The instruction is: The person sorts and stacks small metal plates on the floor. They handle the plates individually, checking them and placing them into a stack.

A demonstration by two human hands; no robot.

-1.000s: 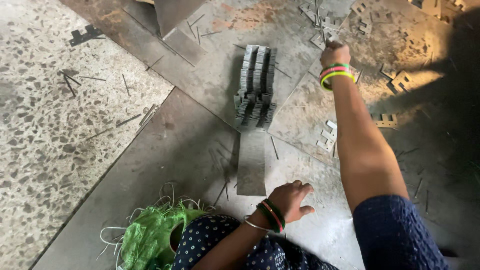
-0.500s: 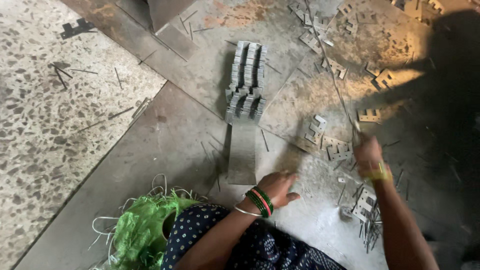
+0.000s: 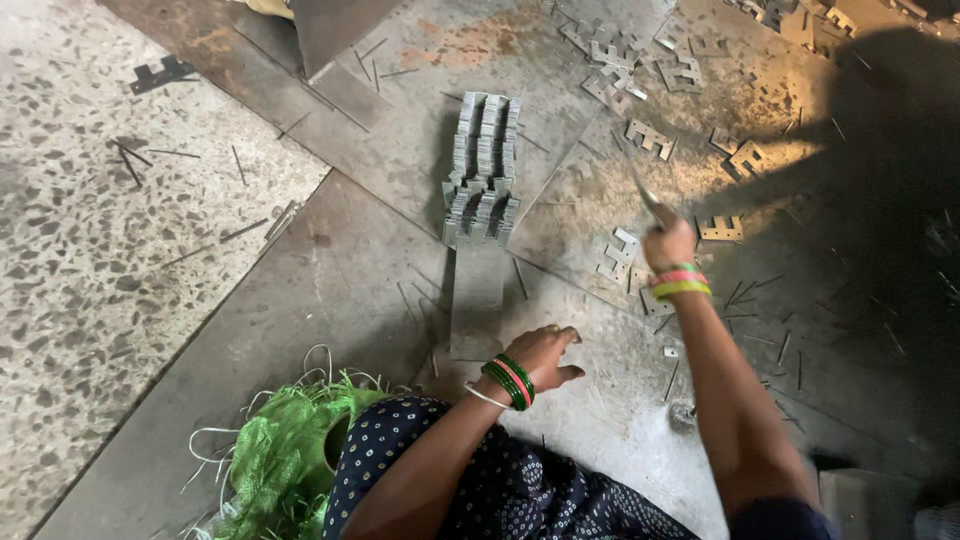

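Left of my fingers, a green fibre bundle (image 3: 275,450) lies on the floor; speckled terrazzo (image 3: 90,230) spreads beyond.

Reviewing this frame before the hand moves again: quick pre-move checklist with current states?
1. Right hand grips the thin metal rod: ok.
2. Left hand flat on the grey metal floor sheet, holding nothing: ok.
3. Stacked rows of grey E-shaped metal stampings tidy and apart from both hands: ok.
4. Loose E-shaped metal pieces scattered beyond the right hand: not ok.
5. Rod tip contact with any piece: cannot tell, blurred.
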